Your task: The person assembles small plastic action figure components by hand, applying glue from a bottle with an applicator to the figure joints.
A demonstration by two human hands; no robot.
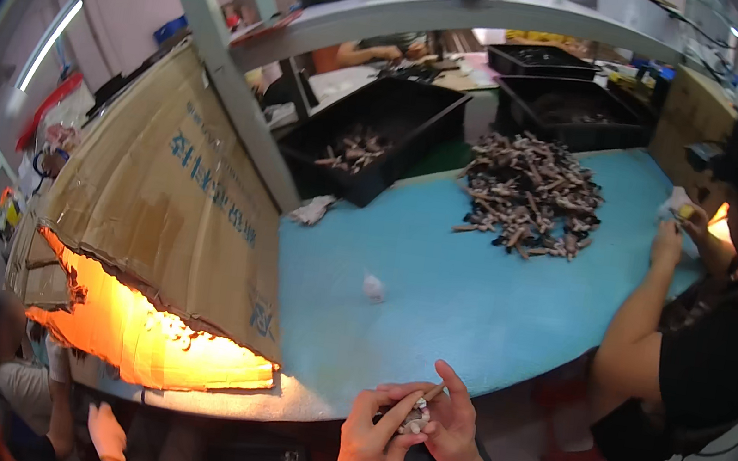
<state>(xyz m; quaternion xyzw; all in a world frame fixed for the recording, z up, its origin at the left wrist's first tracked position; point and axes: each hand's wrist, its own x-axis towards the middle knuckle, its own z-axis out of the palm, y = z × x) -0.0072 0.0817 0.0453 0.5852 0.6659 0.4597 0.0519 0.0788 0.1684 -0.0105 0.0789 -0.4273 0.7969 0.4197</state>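
Close to my body, just off the near edge of the table, my left hand (372,436) and my right hand (455,428) meet around a small pale piece with dark bits (415,419). The left fingers are closed on it. My right hand cups it from the other side, its thumb or a finger sticking up. What exactly the piece is, I cannot make out, as the fingers cover much of it. Farther off on the blue tabletop (442,315) lies a heap of small brownish, stick-like pieces with black parts (532,196). A small whitish lump (373,288) sits alone mid-table.
A cardboard sheet (178,196) stands at the left, with bright orange light under its torn edge. Black trays (381,139) line the far side beneath a grey shelf (472,11). A co-worker (688,356) sits at the right; another person (23,381) is at lower left.
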